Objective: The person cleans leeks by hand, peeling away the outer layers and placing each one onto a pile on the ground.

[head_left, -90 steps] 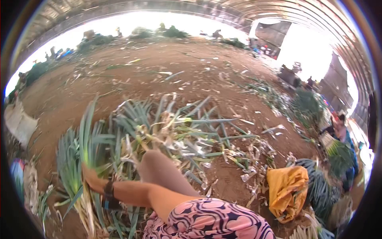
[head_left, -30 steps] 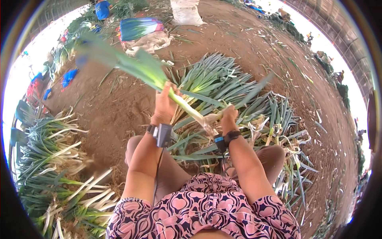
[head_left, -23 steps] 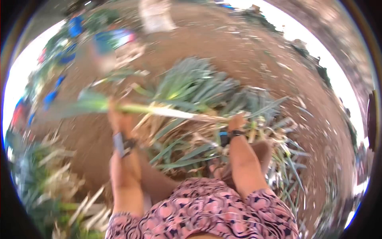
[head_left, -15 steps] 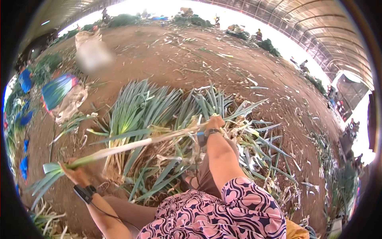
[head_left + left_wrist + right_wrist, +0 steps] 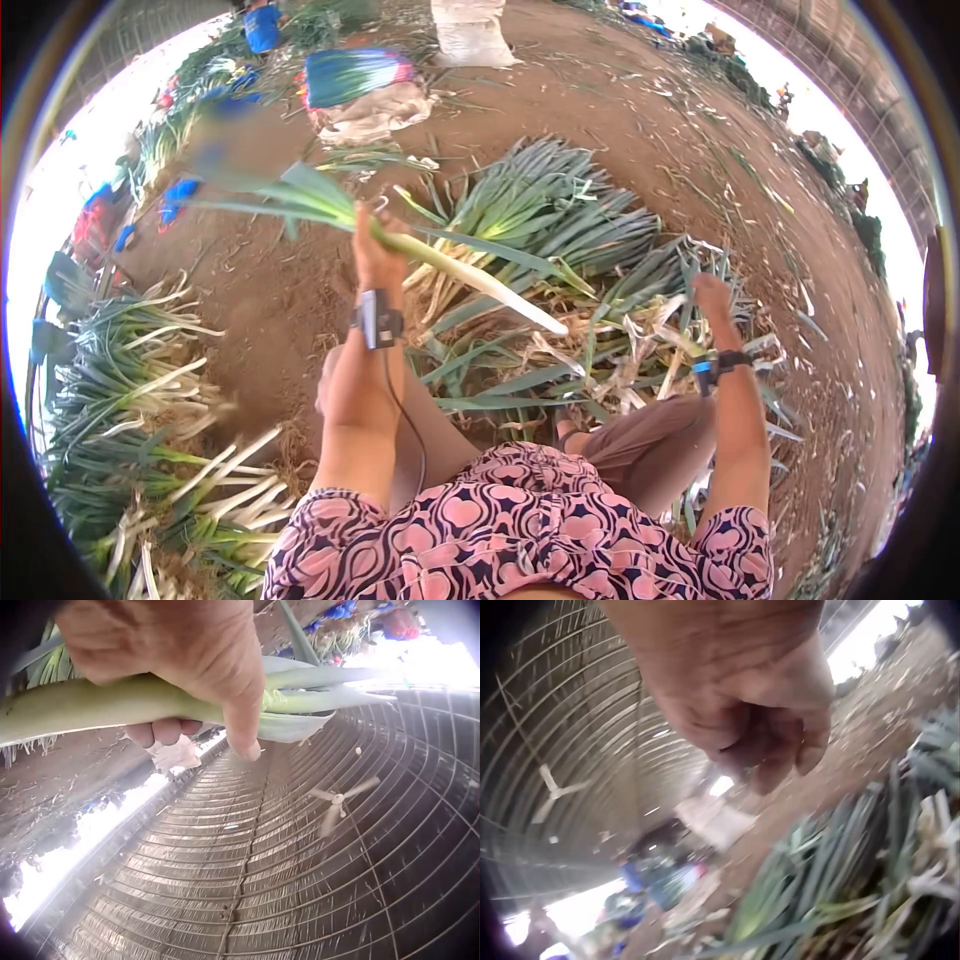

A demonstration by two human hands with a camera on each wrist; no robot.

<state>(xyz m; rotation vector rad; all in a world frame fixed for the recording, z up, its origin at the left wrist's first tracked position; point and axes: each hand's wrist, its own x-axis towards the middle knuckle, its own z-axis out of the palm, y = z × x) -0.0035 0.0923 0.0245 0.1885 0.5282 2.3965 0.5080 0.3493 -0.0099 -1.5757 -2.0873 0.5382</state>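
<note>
My left hand (image 5: 378, 258) grips a leek (image 5: 480, 283) around its upper stem. The leaves point to the upper left and the smooth white end to the lower right. In the left wrist view, the thumb and fingers wrap the pale green stem (image 5: 75, 709). Away to the right, my right hand (image 5: 712, 297) hovers over a heap of leek leaves and peelings (image 5: 640, 350). The right wrist view shows its fingers (image 5: 769, 769) loosely curled with nothing seen between them. A bunch of leeks (image 5: 540, 205) lies on the ground beyond the hands.
More leeks (image 5: 120, 370) with white stems are piled on the left. A bundle on sacking (image 5: 360, 80) and a white sack (image 5: 470, 30) stand farther off. Leaf scraps litter the brown soil (image 5: 620, 110). A person in blue (image 5: 262, 28) is at the upper left.
Half a second ago both hands held the leek stretched between them. The right hand has let go and moved right; the left still holds the leek. The head view has turned.
</note>
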